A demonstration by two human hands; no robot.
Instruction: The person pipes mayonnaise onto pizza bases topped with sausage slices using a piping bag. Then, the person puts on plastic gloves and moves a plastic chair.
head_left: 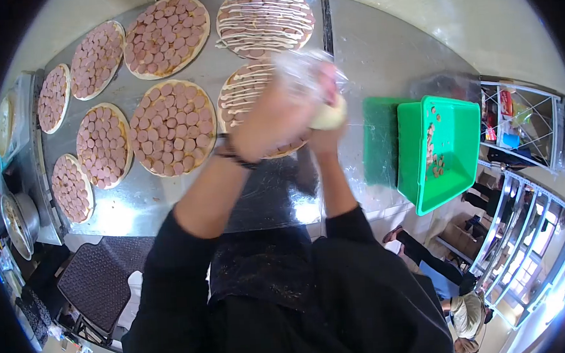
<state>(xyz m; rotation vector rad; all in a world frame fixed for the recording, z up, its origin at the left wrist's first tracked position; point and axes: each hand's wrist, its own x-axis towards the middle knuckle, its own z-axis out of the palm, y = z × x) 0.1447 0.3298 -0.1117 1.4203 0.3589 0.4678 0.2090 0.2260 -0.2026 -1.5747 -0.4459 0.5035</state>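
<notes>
A clear plastic piping bag [328, 115] filled with pale sauce is between my two hands, above a pizza [246, 89] topped with sausage slices and partly striped with sauce. My left hand [276, 116] is closed around the bag's upper part. Against the bulging pale part, my right hand [326, 139] is closed from below. The bag's tip and some of my fingers are hidden or blurred. Behind it, another pizza [265, 21] carries white sauce lines across its whole top.
Several sausage-topped pizzas without sauce, one of them [172, 128] nearest, lie to the left on the metal table [378, 56]. A green crate [409, 157] with sausage pieces stands at right. A metal bowl [26, 219] sits at far left. People are in the background at lower right.
</notes>
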